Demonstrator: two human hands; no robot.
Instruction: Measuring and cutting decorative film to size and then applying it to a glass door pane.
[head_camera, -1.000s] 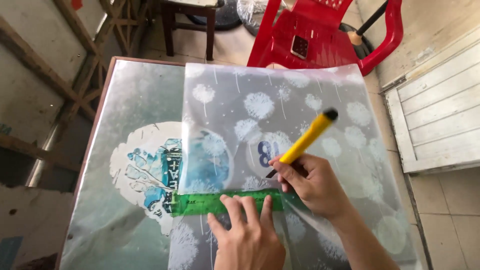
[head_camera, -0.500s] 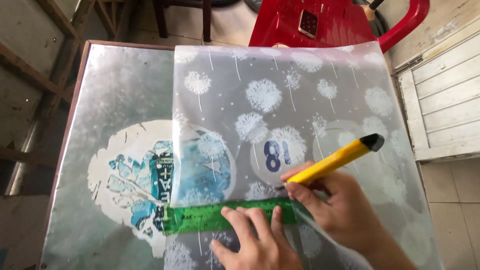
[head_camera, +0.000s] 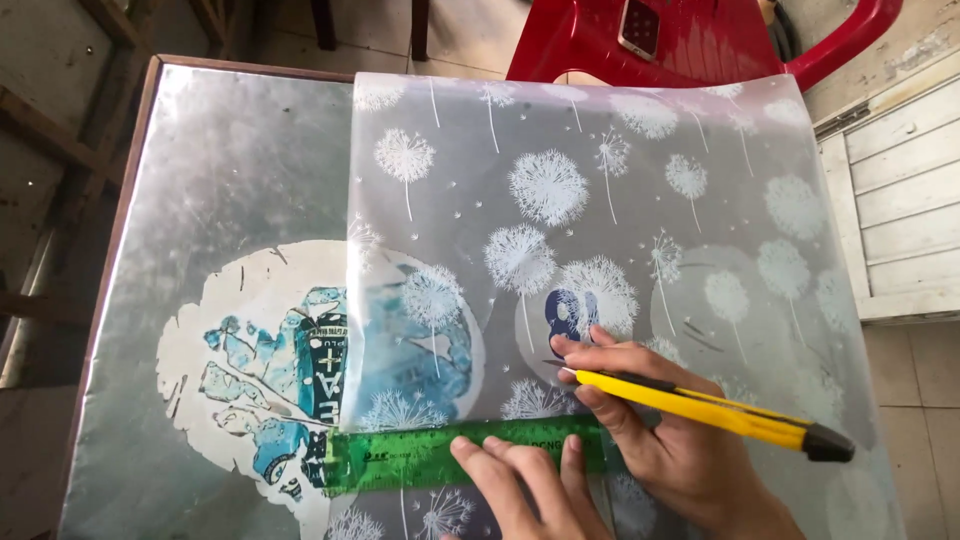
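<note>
Right hand (head_camera: 670, 440) clenched on yellow utility knife (head_camera: 700, 405), now laid flatter, blade beside green ruler (head_camera: 400, 458); left hand (head_camera: 530, 485) flat, still pinning ruler over dandelion film (head_camera: 600, 200); I read cut underway.

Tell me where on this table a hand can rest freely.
Free: the bare metal tabletop left of the translucent dandelion-patterned film sheet. Crowded: the near edge, where the left hand presses the green plastic ruler and the right hand holds the yellow utility knife.

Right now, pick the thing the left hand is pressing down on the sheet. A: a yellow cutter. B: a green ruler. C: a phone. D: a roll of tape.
B: the left hand lies flat with its fingers on the green ruler, which rests across the dandelion-patterned sheet, while the right hand holds the yellow cutter.
</note>
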